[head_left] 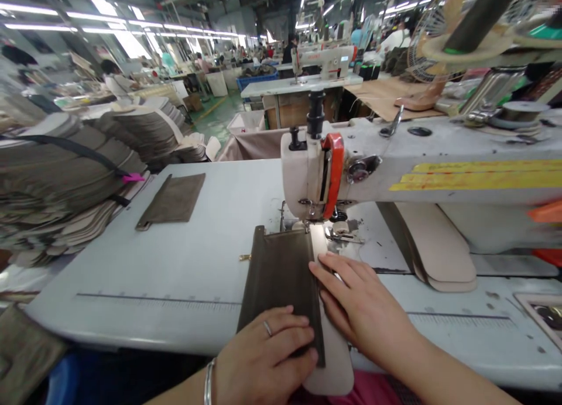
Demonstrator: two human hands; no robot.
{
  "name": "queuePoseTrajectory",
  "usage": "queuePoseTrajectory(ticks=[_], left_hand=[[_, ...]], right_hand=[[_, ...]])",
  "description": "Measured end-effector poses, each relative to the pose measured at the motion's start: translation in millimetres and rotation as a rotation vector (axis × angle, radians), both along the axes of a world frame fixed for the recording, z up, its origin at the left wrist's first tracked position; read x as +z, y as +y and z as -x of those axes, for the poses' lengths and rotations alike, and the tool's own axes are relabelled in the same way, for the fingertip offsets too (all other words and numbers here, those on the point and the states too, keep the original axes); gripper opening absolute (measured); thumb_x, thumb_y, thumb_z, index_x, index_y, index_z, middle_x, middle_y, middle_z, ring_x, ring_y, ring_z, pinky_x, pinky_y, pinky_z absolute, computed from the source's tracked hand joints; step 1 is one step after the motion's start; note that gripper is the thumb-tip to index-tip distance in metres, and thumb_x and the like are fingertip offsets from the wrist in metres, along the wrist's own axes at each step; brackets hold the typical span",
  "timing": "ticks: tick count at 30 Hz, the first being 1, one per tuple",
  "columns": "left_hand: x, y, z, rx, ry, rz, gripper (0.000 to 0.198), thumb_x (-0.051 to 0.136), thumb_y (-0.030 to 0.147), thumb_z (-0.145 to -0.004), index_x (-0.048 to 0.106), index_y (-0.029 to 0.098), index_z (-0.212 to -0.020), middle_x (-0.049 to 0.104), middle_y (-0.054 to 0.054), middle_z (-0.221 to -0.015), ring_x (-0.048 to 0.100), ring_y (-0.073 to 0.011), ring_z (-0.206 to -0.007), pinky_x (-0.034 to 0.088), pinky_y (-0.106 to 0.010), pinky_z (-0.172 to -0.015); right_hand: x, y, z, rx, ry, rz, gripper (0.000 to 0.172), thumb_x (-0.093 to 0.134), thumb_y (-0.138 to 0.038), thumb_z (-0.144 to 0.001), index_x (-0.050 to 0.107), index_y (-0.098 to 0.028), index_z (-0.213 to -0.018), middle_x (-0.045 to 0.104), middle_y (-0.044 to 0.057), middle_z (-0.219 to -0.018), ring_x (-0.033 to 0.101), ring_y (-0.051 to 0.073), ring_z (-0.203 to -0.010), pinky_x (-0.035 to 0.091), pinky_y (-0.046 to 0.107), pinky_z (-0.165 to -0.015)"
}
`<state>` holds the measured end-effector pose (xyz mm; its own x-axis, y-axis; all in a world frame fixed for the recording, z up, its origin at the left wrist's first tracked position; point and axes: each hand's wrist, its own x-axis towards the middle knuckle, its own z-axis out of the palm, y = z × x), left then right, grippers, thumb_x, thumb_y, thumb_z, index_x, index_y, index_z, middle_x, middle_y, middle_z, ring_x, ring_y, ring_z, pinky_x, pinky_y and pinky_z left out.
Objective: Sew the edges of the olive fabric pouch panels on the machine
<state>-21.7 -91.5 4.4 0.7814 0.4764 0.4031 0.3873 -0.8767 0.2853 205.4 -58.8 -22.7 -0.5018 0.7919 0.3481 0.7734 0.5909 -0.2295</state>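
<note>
A dark olive-brown fabric panel [281, 270] with a gold zipper pull [244, 257] at its left side lies on a longer beige panel [336, 358]. Their far ends reach the needle area of a white sewing machine [302, 171]. My left hand [276, 352], wearing a ring and bracelet, rests over the near part of the dark panel, fingers laid on it. On the right edge of the dark panel and the beige strip, my right hand [360, 302] lies with fingers stretched toward the machine's foot. The needle tip is too small to make out.
Another dark fabric piece [175, 200] lies on the left of the table [175, 311]. Tall stacks of cut panels [65, 177] stand beyond the left edge. Beige panels [439, 247] sit under the machine arm. A thread spool [522, 112] and fan [439, 36] are at right; several people work behind.
</note>
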Motion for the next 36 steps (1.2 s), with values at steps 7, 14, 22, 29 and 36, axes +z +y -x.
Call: queuePoseTrajectory(ticks=[7, 14, 22, 29, 36], left_hand=[[12.5, 73.8, -13.0, 0.228, 0.191, 0.064, 0.033, 0.054, 0.02, -0.09, 0.055, 0.014, -0.123, 0.058, -0.01, -0.128, 0.049, -0.023, -0.125, 0.038, -0.045, -0.111], [-3.4, 109.1, -16.7, 0.23, 0.216, 0.073, 0.037, 0.055, 0.026, -0.089, 0.054, 0.013, -0.124, 0.055, -0.011, -0.132, 0.048, -0.0252, -0.125, 0.039, -0.045, -0.109], [-0.5, 105.1, -15.0, 0.228, 0.167, 0.089, 0.036, 0.053, 0.021, -0.088, 0.055, 0.015, -0.123, 0.055, -0.009, -0.132, 0.046, -0.0238, -0.126, 0.038, -0.045, -0.11], [-3.9, 113.9, -16.1, 0.237, 0.167, 0.058, 0.034, 0.052, 0.018, -0.09, 0.054, 0.015, -0.123, 0.056, -0.008, -0.131, 0.046, -0.0219, -0.127, 0.037, -0.045, -0.111], [9.2, 68.8, -6.1, 0.124, 0.24, 0.065, 0.053, 0.06, 0.054, -0.085, 0.055, 0.019, -0.125, 0.057, -0.009, -0.131, 0.052, -0.0264, -0.123, 0.039, -0.048, -0.109]], right_hand=[[-3.5, -2.2, -0.7, -0.005, -0.041, -0.012, 0.045, 0.046, -0.021, -0.093, 0.045, -0.019, -0.138, 0.047, 0.009, -0.136, 0.041, 0.025, -0.126, 0.042, 0.046, -0.101], [-3.3, 2.5, -0.1, 0.026, -0.077, -0.101, 0.047, 0.047, -0.017, -0.09, 0.046, -0.014, -0.137, 0.05, 0.011, -0.134, 0.044, 0.026, -0.125, 0.047, 0.044, -0.097], [2.4, 5.6, 0.0, 0.016, -0.015, -0.184, 0.041, 0.046, -0.019, -0.087, 0.058, -0.017, -0.126, 0.06, 0.007, -0.123, 0.054, 0.023, -0.114, 0.052, 0.038, -0.089], [1.3, 12.1, 4.0, -0.018, -0.003, -0.138, 0.04, 0.046, -0.02, -0.09, 0.056, -0.019, -0.129, 0.058, 0.008, -0.125, 0.054, 0.024, -0.114, 0.051, 0.042, -0.089], [4.7, 0.6, -14.9, 0.043, 0.016, 0.039, 0.048, 0.045, -0.01, -0.084, 0.051, -0.021, -0.131, 0.049, 0.006, -0.137, 0.046, 0.019, -0.124, 0.047, 0.038, -0.098]])
